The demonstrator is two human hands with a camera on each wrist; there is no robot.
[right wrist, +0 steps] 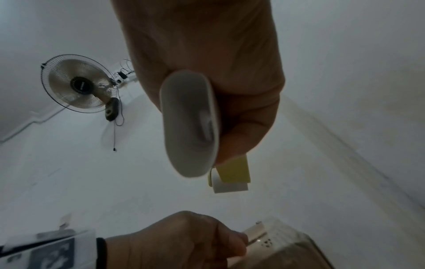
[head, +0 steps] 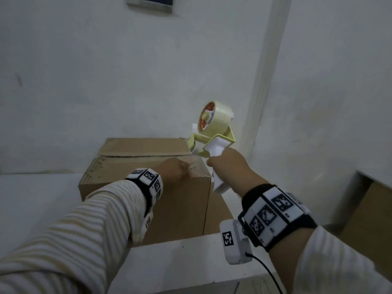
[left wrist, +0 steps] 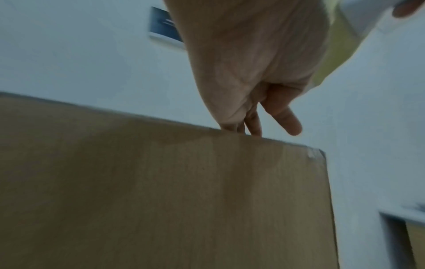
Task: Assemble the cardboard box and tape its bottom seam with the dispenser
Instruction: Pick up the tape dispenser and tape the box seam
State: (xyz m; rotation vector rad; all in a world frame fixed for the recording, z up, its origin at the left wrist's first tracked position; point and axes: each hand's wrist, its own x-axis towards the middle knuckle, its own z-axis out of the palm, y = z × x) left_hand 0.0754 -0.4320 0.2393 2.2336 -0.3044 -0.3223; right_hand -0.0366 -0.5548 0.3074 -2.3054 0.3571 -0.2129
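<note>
A brown cardboard box stands on a white ledge with its flaps folded shut on top. My left hand rests on the near top flap by the right corner. In the left wrist view its fingertips press over the box's upper edge, thumb out. My right hand grips the white handle of the yellow tape dispenser, whose head meets the box's far right top corner. The tape roll stands above it. The right wrist view shows the handle's end in my curled fingers.
White walls meet in a corner just right of the box. A recess at the right holds more cardboard. A wall fan hangs on the wall. The ledge runs on to the left of the box.
</note>
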